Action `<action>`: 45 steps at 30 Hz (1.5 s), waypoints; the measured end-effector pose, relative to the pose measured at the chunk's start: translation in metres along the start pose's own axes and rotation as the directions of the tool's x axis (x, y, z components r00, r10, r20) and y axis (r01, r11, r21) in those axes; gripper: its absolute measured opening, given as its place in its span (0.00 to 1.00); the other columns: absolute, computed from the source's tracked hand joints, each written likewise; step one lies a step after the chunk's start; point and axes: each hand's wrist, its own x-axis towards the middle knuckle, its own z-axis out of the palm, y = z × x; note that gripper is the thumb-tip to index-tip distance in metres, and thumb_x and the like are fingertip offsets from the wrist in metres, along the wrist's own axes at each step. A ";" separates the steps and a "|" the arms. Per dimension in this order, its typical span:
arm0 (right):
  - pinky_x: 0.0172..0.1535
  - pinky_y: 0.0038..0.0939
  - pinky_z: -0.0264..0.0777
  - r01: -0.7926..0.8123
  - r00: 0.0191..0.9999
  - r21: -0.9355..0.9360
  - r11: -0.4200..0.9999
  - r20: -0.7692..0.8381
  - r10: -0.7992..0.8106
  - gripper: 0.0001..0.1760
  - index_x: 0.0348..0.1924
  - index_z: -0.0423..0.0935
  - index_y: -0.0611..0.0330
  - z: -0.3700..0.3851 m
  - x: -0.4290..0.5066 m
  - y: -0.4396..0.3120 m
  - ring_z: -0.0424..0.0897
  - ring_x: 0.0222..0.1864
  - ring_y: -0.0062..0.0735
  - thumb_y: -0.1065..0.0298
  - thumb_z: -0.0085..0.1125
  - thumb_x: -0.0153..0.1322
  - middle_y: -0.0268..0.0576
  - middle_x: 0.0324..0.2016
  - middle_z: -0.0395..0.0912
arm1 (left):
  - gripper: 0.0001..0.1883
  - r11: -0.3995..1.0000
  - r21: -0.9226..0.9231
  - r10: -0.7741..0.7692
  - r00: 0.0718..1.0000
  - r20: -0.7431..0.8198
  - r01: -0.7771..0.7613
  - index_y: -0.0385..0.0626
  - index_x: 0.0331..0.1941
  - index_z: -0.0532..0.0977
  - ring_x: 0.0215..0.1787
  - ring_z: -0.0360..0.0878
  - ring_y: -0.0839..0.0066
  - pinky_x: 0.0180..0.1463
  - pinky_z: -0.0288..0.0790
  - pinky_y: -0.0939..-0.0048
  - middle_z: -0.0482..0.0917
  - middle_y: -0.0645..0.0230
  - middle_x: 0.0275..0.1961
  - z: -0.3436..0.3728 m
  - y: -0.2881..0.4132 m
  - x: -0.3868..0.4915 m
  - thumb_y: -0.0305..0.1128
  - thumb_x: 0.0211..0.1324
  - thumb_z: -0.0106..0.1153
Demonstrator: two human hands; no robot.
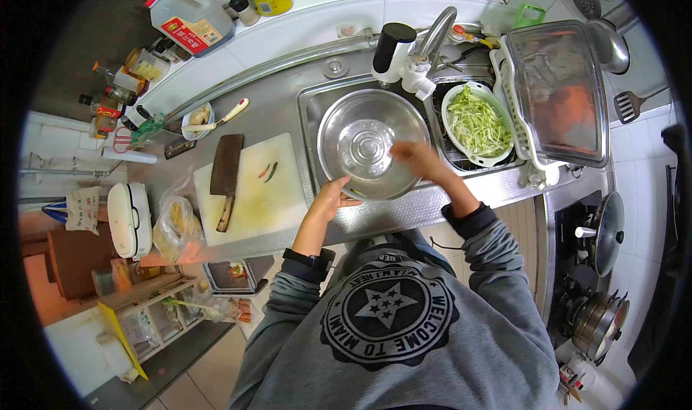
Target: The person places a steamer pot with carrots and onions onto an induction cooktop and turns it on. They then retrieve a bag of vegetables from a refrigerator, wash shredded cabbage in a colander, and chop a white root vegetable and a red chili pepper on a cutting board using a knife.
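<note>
A wide stainless steel bowl [367, 161] with a shiny, wet-looking inside rests over the sink. My left hand [331, 198] is at its near left rim, thumb on the rim and fingers under the side. My right hand [413, 158], blurred, is over the right part of the bowl; whether it holds anything is unclear. Left of the sink, a cleaver [226, 167] lies on a white cutting board [275, 207] beside a small red chili [264, 170] and a green one [271, 172]. A white-green colander [505, 153] to the right holds shredded green vegetable.
The faucet [440, 23] rises behind the bowl. A dish rack with a clear lid [573, 86] is at the right, near the stove [578, 221]. A plastic bag [175, 223] and a white container [128, 221] sit left of the board.
</note>
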 end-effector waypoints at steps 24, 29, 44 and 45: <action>0.52 0.48 0.68 -0.454 0.629 -0.321 0.832 -0.776 0.044 0.22 0.53 0.71 0.67 -0.090 -0.059 0.128 0.74 0.48 0.62 0.76 0.56 0.65 0.63 0.45 0.75 | 0.28 0.991 -0.094 -0.098 0.995 -0.023 0.096 0.32 0.66 0.52 0.58 0.73 0.47 0.51 0.80 0.52 0.63 0.46 0.65 -0.012 -0.019 0.026 0.37 0.69 0.42; 0.47 0.47 0.72 -0.782 0.318 -0.047 0.622 -0.888 0.333 0.29 0.55 0.66 0.71 -0.097 -0.118 0.181 0.75 0.47 0.57 0.66 0.64 0.65 0.63 0.44 0.73 | 0.29 0.988 -0.124 -0.104 0.986 -0.127 0.088 0.32 0.67 0.49 0.59 0.71 0.45 0.52 0.79 0.50 0.59 0.48 0.67 -0.013 -0.026 0.037 0.36 0.70 0.41; 0.18 0.29 0.71 -0.259 0.349 0.951 0.171 -0.074 0.934 0.15 0.45 0.70 0.67 -0.115 -0.122 0.202 0.75 0.17 0.33 0.67 0.54 0.70 0.46 0.25 0.77 | 0.29 0.958 -0.233 -0.221 0.946 -0.237 0.165 0.39 0.65 0.47 0.51 0.76 0.41 0.45 0.82 0.48 0.61 0.44 0.64 -0.036 -0.050 0.095 0.31 0.66 0.47; 0.17 0.26 0.70 -0.248 0.391 0.945 0.212 -0.103 0.915 0.11 0.40 0.70 0.64 -0.113 -0.126 0.193 0.75 0.17 0.29 0.64 0.50 0.73 0.42 0.24 0.76 | 0.29 0.958 -0.232 -0.225 0.946 -0.235 0.170 0.39 0.65 0.47 0.51 0.76 0.41 0.45 0.82 0.49 0.60 0.44 0.64 -0.037 -0.051 0.096 0.31 0.66 0.47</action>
